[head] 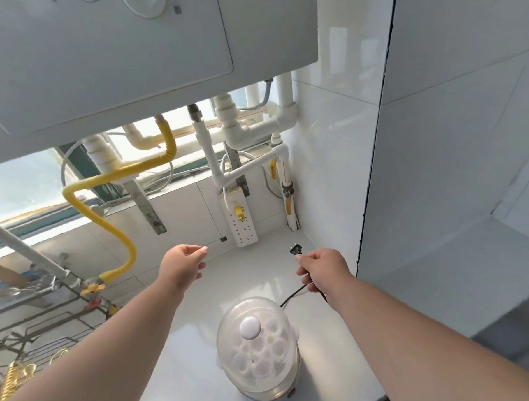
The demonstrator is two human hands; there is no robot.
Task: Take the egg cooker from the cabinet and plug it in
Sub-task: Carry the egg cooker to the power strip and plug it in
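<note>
The egg cooker (258, 348), white with a clear domed lid and a round white knob, stands on the white counter (191, 318) near its front edge. Its black cord (292, 295) runs up to my right hand (323, 271), which pinches the black plug (295, 250) with the prongs pointing toward the back wall. A white power strip (242, 222) leans against the back wall, with a yellow plug in an upper socket and free sockets below. My left hand (183, 265) hovers to the left of the strip, fingers loosely curled, holding nothing.
A white wall-mounted boiler (127, 58) hangs overhead. White pipes (230, 129) and a yellow gas hose (106, 181) run beneath it. A tiled wall (441, 147) closes the right side. A window (21, 189) and metal racks (40, 318) lie to the left.
</note>
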